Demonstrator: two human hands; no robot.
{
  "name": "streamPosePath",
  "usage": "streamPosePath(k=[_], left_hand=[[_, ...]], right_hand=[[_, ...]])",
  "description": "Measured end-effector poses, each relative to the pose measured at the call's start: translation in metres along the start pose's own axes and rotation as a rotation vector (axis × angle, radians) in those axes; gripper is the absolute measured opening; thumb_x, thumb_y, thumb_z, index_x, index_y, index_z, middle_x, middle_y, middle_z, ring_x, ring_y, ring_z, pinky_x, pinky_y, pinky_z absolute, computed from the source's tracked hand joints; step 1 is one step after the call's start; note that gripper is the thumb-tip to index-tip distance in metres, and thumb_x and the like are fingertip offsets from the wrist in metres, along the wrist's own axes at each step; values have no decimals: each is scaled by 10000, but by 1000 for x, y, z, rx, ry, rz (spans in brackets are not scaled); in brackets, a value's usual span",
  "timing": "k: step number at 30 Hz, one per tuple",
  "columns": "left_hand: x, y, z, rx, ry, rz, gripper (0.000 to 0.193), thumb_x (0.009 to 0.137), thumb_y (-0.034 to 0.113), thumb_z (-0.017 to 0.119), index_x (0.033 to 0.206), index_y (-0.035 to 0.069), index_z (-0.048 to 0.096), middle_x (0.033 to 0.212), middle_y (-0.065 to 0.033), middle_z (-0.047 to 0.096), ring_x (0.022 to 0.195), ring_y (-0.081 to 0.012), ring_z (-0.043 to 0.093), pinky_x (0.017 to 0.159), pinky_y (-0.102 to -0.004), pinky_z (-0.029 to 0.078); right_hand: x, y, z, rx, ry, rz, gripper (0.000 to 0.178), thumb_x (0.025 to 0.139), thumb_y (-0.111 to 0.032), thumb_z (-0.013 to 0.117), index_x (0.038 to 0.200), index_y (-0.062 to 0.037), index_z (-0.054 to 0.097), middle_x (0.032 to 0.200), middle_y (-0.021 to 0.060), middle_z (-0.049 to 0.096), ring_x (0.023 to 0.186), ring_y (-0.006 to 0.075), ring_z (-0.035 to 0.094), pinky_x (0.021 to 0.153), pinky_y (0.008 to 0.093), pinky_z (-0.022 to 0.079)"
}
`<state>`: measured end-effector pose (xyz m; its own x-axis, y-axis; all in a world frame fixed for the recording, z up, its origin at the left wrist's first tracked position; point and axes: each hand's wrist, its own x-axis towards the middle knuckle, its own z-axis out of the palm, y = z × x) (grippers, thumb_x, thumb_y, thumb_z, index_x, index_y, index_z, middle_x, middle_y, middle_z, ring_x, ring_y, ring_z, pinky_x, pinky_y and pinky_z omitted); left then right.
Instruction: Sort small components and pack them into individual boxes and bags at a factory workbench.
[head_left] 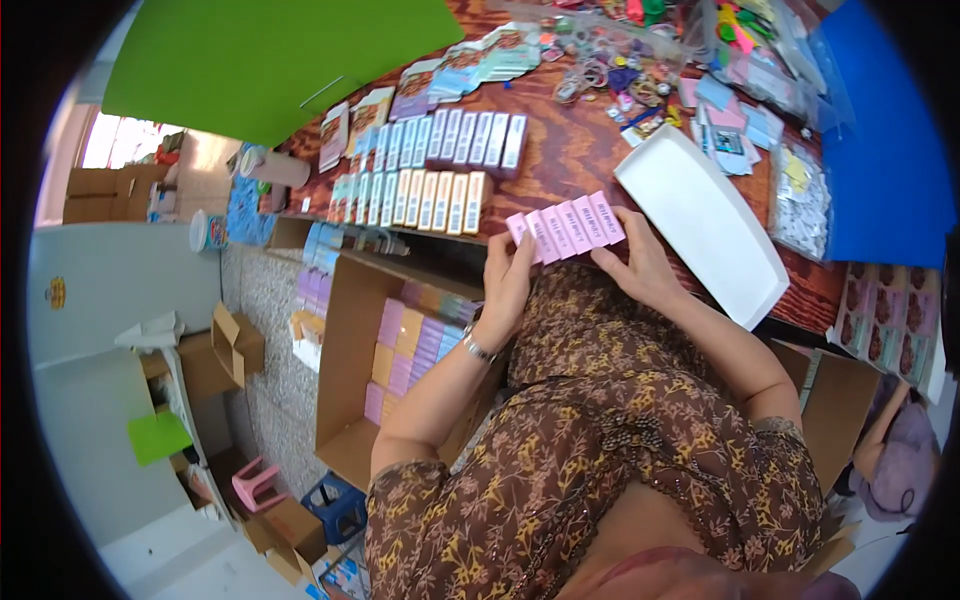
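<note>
Between my two hands is a slanted row of several small pink boxes [568, 230], held just over the near edge of the wooden table. My left hand [508, 275] grips the row's left end, thumb on top. At the right end, my right hand [637, 262] has its fingers and thumb closed round the last boxes. Beyond my left hand, small boxes stand in rows on the table: orange-and-white boxes [440, 202] nearest, and white-and-blue boxes [478, 137] behind them. A long white tray [705, 220] lies beside my right hand.
Left of me, an open carton [345, 370] holds packed pink, orange and blue boxes. Flattened printed cartons [505, 55], loose trinkets [620, 80] and a plastic bag of white pieces [803, 205] lie farther back. A blue stool [334, 507] and a pink stool [257, 484] stand on the floor.
</note>
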<state>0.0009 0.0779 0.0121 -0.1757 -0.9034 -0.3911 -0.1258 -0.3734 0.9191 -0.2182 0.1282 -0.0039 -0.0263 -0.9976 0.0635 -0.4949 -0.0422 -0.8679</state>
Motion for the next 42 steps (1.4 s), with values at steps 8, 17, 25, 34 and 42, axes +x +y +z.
streamPosePath(k=[8, 17, 25, 34, 42], left_hand=[[-17, 50, 69, -200, -343, 277, 494, 1016, 173, 578, 1366, -75, 333, 1331, -192, 509, 1249, -230, 541, 1025, -346, 452], [42, 19, 145, -381, -364, 146, 520, 997, 169, 612, 1350, -79, 322, 1354, -196, 458, 1274, -235, 518, 1031, -339, 443], [64, 7, 128, -138, -311, 23, 587, 977, 237, 647, 1388, -73, 363, 1297, -148, 546, 1102, -175, 575, 922, -343, 492], [58, 10, 141, -224, -306, 98, 650, 958, 193, 663, 1419, -89, 300, 1245, -197, 579, 1110, -197, 631, 865, -298, 531], [60, 23, 143, -197, -346, -56, 765, 922, 299, 718, 1454, -21, 271, 1222, -157, 604, 1038, -186, 629, 751, -315, 552]], right_hand=[[20, 10, -103, -26, 296, -95, 502, 974, -284, 598, 1358, 12, 471, 1231, 164, 582, 1166, 241, 554, 1020, 359, 411], [69, 76, -142, 134, 277, 149, 441, 996, -349, 597, 1313, -45, 555, 1078, 66, 646, 1002, 167, 598, 890, 303, 467], [83, 93, -121, -189, 278, 14, 442, 989, -364, 576, 1274, -26, 566, 1065, 131, 685, 972, 189, 646, 822, 334, 499], [83, 84, -138, -96, 161, 141, 435, 1008, -308, 555, 1354, -45, 534, 1229, 125, 657, 1110, 206, 614, 950, 325, 455], [84, 100, -141, -166, 150, 62, 481, 1015, -331, 544, 1387, -28, 518, 1295, 183, 628, 1214, 281, 590, 1014, 365, 436]])
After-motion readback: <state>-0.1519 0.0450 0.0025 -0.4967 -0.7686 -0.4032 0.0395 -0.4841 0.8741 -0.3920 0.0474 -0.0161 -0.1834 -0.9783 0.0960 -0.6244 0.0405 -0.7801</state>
